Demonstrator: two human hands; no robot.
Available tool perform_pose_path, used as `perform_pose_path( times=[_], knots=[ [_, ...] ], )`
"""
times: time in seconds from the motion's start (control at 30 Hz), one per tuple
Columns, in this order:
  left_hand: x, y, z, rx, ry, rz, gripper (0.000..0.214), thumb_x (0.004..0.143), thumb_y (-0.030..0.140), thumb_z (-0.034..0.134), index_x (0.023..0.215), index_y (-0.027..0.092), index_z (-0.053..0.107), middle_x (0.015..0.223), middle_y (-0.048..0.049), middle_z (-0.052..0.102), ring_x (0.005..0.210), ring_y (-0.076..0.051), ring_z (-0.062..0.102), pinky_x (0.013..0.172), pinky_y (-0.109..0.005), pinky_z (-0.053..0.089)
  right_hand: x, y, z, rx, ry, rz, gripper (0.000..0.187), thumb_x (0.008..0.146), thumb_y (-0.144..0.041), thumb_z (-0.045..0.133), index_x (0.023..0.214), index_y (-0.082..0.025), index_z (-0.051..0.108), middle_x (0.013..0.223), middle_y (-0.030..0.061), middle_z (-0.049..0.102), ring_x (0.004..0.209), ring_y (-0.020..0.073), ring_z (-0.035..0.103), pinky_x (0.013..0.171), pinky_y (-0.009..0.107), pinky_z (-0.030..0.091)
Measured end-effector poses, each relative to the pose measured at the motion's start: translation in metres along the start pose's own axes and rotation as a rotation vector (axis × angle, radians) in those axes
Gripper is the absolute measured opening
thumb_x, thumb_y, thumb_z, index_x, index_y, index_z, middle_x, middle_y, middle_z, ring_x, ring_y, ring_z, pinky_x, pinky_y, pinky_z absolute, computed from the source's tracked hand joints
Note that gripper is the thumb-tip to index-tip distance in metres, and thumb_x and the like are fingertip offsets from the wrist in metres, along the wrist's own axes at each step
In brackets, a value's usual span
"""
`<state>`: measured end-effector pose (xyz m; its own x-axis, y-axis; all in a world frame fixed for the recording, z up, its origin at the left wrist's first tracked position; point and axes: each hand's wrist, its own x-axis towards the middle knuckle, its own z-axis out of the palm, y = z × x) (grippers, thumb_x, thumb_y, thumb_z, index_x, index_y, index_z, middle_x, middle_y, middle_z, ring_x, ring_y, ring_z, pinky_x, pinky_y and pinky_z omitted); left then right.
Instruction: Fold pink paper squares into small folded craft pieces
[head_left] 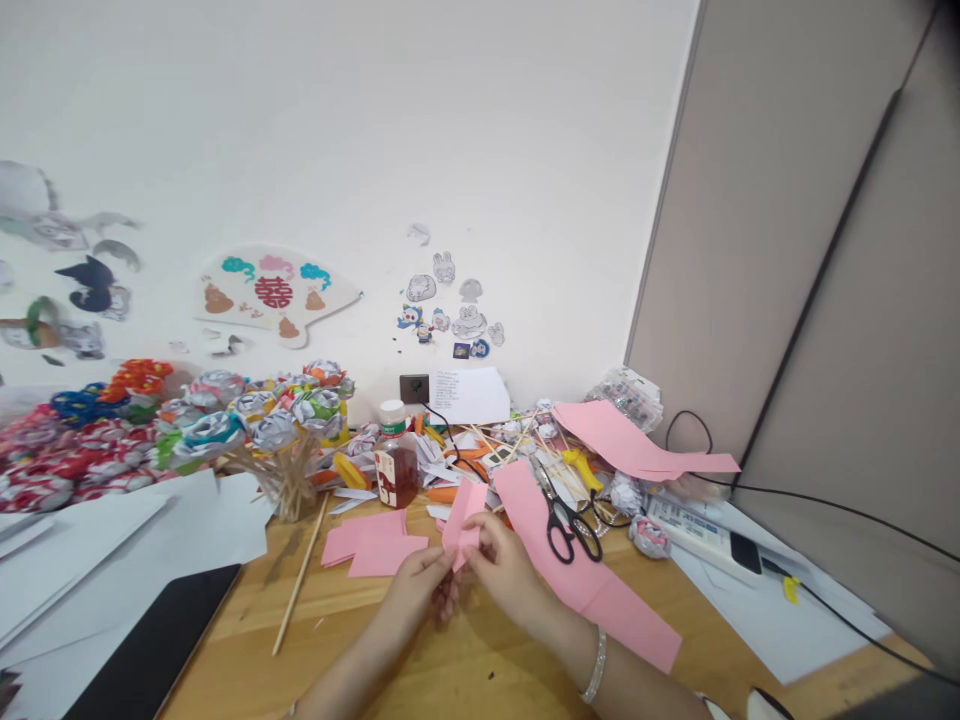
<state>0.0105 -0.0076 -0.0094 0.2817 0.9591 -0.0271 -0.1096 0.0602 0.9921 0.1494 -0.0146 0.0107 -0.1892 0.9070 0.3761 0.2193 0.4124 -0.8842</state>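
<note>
A small piece of pink paper, with a crease along it, is pinched between both of my hands above the table. My left hand grips its lower left edge, thumb on top. On the lower right side, my right hand holds it with thumb and fingers closed. Some fingertips are hidden behind the paper. Black-handled scissors rest on a long pink paper strip just right of my right hand. Left of my hands lie several cut pink paper pieces.
A thin wooden stick and a black tablet-like slab lie at left. Behind stand a bottle and paper flowers on sticks. Paper scraps crowd the wall side. A power strip with cables is at right.
</note>
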Motion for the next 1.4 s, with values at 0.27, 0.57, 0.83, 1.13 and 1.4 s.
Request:
perform_pose_path(
  times=[0.27, 0.57, 0.83, 1.13, 1.4],
  knots=[
    [0.001, -0.003, 0.001, 0.177, 0.06, 0.049, 0.042, 0.07, 0.052, 0.05, 0.049, 0.017, 0.046, 0.03, 0.0048, 0.047, 0.026, -0.008, 0.041, 0.03, -0.018, 0.03, 0.002, 0.012, 0.003, 0.081, 0.031, 0.0, 0.021, 0.075, -0.019, 0.046, 0.096, -0.02, 0.049, 0.062, -0.0045, 0.04, 0.057, 0.0114, 0.047, 0.056, 0.024, 0.041],
    [-0.004, 0.004, 0.006, 0.275, 0.11, 0.052, 0.038, 0.071, 0.052, 0.047, 0.052, 0.019, 0.043, 0.03, 0.0086, 0.041, 0.025, -0.008, 0.037, 0.031, -0.019, 0.027, -0.001, 0.008, 0.004, 0.188, -0.003, 0.026, 0.019, 0.078, -0.021, 0.046, 0.097, -0.021, 0.047, 0.075, -0.0005, 0.051, 0.072, 0.0149, 0.056, 0.066, 0.028, 0.044],
    [-0.001, 0.001, 0.005, 0.303, 0.163, 0.107, 0.038, 0.071, 0.052, 0.044, 0.051, 0.019, 0.044, 0.034, 0.0077, 0.042, 0.028, -0.008, 0.037, 0.033, -0.019, 0.028, 0.0, 0.001, 0.005, 0.246, -0.045, 0.027, 0.015, 0.08, -0.023, 0.045, 0.094, -0.019, 0.047, 0.07, -0.0007, 0.054, 0.069, 0.0152, 0.058, 0.065, 0.028, 0.045],
    [-0.003, 0.0, 0.002, 0.145, 0.11, 0.068, 0.039, 0.068, 0.052, 0.049, 0.051, 0.017, 0.047, 0.034, 0.0054, 0.046, 0.027, -0.009, 0.041, 0.031, -0.019, 0.028, -0.002, -0.002, 0.003, 0.143, -0.05, -0.031, 0.017, 0.079, -0.019, 0.042, 0.095, -0.019, 0.049, 0.074, -0.0002, 0.054, 0.068, 0.0139, 0.056, 0.064, 0.025, 0.044],
    [-0.002, 0.005, 0.002, 0.179, 0.1, 0.054, 0.047, 0.067, 0.06, 0.046, 0.047, 0.017, 0.045, 0.029, 0.0056, 0.043, 0.025, -0.008, 0.039, 0.031, -0.019, 0.027, -0.002, -0.001, 0.001, 0.101, -0.041, -0.022, 0.021, 0.08, -0.02, 0.04, 0.098, -0.021, 0.049, 0.072, -0.0008, 0.052, 0.064, 0.0137, 0.053, 0.061, 0.026, 0.042]
  ],
)
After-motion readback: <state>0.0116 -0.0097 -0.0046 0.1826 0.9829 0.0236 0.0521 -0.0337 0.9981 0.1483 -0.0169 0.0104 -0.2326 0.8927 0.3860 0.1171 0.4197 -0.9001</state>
